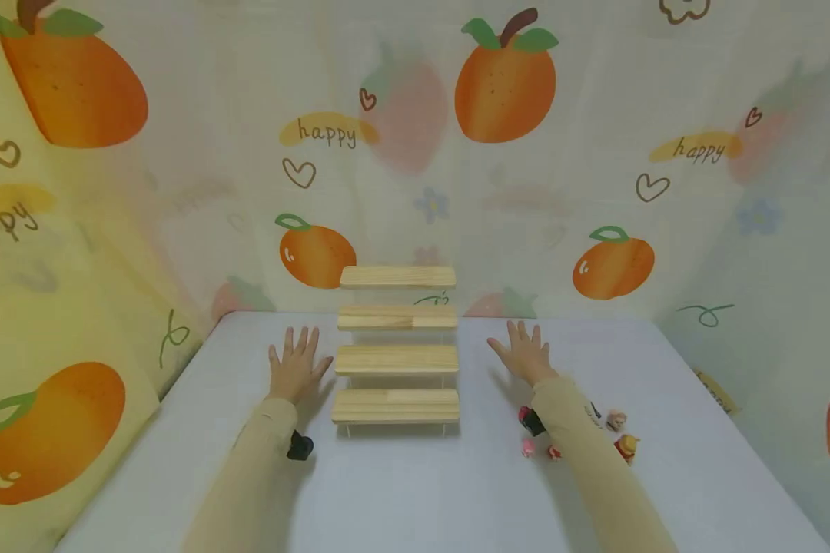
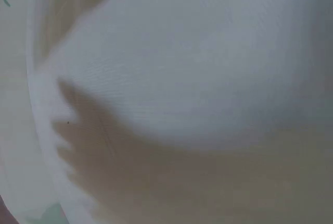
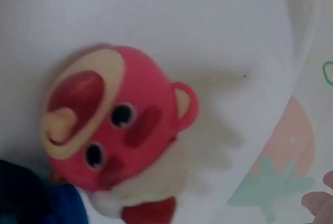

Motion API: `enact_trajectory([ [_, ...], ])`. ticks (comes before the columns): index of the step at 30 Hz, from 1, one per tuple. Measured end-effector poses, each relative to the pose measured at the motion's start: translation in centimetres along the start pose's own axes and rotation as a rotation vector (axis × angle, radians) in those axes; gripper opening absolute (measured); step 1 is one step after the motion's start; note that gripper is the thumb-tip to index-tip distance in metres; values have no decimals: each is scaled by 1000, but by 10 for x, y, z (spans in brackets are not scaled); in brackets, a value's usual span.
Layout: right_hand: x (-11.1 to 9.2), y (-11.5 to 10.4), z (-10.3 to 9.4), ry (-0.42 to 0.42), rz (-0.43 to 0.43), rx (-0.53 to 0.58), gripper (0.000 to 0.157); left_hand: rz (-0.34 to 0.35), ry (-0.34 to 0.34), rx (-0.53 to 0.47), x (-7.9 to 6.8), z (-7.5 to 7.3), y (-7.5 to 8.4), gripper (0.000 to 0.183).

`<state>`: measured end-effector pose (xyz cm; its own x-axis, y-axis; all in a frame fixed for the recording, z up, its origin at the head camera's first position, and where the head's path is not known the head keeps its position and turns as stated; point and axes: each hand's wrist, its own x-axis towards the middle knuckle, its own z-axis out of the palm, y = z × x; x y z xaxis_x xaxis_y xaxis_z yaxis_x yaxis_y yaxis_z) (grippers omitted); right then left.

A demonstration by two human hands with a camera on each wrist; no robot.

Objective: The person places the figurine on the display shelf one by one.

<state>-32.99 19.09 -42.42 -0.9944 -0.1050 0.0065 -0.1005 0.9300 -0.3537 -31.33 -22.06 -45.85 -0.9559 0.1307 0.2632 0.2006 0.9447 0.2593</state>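
Note:
In the head view my left hand (image 1: 296, 370) is held over the table, its fingers straight and spread, left of a four-step wooden display rack (image 1: 396, 407). My right hand (image 1: 526, 355) reaches out likewise on the rack's right side, fingers spread, holding nothing. Small toy figures lie around the right forearm: a pink one (image 1: 528, 448), a yellow-and-red one (image 1: 626, 445) and several others. Close up in the right wrist view is a pink bear figurine (image 3: 148, 122) with a cream muzzle, lying on its side. Fingertips (image 3: 320, 206) show at that view's right edge. The left wrist view shows mostly the hand's shadow.
The white table (image 1: 401, 491) runs back to a curtain (image 1: 546, 192) printed with oranges, strawberries and "happy". Curtain panels also hang at both sides. By the left wrist is a small black object (image 1: 300, 446); a dark blue item (image 3: 67, 206) sits beside the bear.

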Motion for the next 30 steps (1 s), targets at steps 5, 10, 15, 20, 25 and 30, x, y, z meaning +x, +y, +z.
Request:
enact_trajectory([
  [5, -2, 2, -20, 67, -66, 19, 68, -43, -67, -105, 0, -2, 1, 63],
  [10, -36, 3, -40, 157, -254, 137, 45, -17, -165, -299, -20, 0, -8, 66],
  [15, -100, 18, -28, 111, -370, 222, 16, 86, -210, -475, -52, 5, -12, 75],
  [20, -139, 20, 1, -150, -290, 309, 24, 75, -220, -518, -71, 11, -10, 77],
  [25, -152, 14, 16, -203, -204, 318, 29, 80, -178, -650, -78, 14, 2, 81],
  [30, -147, 10, 22, -178, -134, 296, 25, 118, -120, -728, -77, 15, 3, 77],
])
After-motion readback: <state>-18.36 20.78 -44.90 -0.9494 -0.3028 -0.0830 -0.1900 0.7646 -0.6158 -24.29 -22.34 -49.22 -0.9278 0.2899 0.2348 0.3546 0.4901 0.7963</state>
